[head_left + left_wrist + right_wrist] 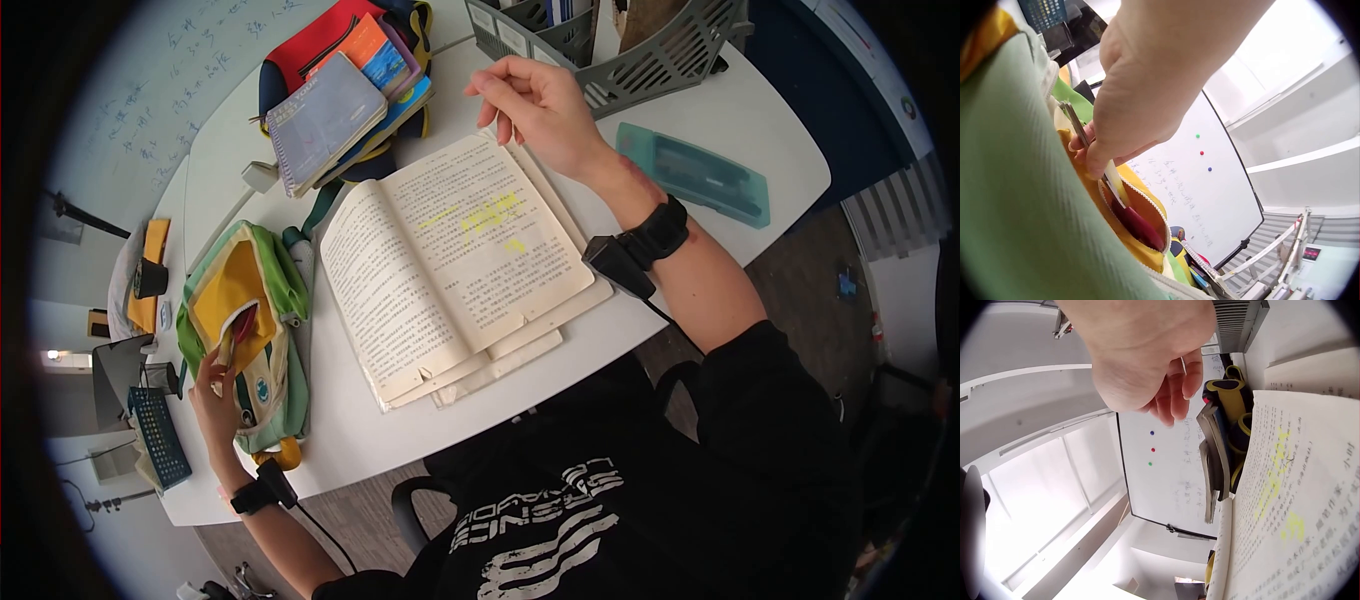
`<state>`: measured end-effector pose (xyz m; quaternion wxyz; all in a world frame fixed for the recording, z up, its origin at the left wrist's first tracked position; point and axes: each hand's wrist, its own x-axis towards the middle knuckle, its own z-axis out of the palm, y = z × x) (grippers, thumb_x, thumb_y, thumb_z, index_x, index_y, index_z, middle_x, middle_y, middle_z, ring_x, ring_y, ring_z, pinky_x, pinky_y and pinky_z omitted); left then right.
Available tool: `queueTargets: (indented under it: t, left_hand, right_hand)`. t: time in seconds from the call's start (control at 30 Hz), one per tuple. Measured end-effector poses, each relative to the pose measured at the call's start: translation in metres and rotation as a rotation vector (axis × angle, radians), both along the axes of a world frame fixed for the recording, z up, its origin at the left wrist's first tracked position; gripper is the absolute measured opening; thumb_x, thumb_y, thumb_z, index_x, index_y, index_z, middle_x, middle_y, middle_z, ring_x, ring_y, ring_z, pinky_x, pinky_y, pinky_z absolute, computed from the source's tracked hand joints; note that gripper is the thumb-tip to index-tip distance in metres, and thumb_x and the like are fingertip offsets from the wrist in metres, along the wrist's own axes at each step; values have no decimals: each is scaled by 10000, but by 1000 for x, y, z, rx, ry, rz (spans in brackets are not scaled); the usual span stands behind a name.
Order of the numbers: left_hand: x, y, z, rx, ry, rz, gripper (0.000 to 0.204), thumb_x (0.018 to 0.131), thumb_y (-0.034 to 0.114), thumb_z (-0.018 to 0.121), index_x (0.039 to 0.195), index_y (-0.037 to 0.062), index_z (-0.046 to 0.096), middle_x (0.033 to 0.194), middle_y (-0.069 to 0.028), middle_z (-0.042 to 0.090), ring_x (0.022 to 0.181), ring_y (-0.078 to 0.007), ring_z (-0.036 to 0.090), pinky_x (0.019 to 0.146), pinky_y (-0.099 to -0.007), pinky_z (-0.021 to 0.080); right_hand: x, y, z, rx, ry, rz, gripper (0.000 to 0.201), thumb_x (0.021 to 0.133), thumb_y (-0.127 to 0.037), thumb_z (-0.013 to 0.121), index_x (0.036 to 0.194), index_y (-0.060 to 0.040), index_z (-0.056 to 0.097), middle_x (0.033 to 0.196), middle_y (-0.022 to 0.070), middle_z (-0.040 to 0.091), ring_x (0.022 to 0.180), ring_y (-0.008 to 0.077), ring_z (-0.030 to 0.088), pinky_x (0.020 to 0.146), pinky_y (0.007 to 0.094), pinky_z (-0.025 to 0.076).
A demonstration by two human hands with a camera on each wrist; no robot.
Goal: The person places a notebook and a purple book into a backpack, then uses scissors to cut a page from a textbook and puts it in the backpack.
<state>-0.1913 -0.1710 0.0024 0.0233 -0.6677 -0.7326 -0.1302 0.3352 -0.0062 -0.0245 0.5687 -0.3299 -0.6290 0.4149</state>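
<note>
My left hand (212, 395) is at the yellow inner pocket of a green and yellow pencil bag (290, 375). In the left wrist view, thumb and fingers pinch a slim, flat thing (1116, 182), pale with a dark edge, which reaches down into the unzipped pocket; its kind cannot be told. By its lower end shows a dark-red part (1140, 226). Above the top of an open book (430, 260), my right hand (540, 105) hangs in the air with loosely bent fingers and nothing in them. Yellow highlighter marks (488, 212) cover lines on the book's right page.
Behind the book, a spiral notebook (325, 110) and other books lie on a red and navy bag (300, 50). A grey file rack (650, 70) stands at the back right. Near the right forearm lies a teal pencil case (700, 172). A blue basket (160, 440) sits far left.
</note>
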Motion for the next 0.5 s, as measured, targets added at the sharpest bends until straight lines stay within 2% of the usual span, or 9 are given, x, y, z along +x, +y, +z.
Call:
queueTargets:
  t: [0.2, 0.4, 0.5]
  left_hand:
    - [-16, 1, -13, -49, -113, 21, 378, 904, 64, 675, 1277, 30, 631, 823, -114, 693, 760, -214, 670, 732, -352, 510]
    - [-11, 7, -13, -116, -207, 73, 382, 952, 190, 672, 1280, 0, 631, 767, -78, 650, 684, -144, 601, 645, -302, 480]
    - [-16, 11, -15, -149, -184, 84, 372, 997, 265, 621, 1256, -1, 640, 746, -63, 624, 659, -118, 564, 605, -291, 460]
  right_hand:
    - [-2, -2, 1, -4, -28, -9, 291, 1008, -268, 607, 985, 12, 681, 743, 43, 673, 558, 66, 584, 529, 220, 488]
    - [-1, -2, 1, -3, -34, -12, 275, 1005, -248, 609, 986, 17, 680, 745, 41, 671, 578, 70, 594, 534, 225, 496]
    - [-2, -3, 2, 7, -18, 2, 273, 1004, -247, 610, 986, 16, 681, 747, 41, 672, 589, 67, 597, 530, 224, 495]
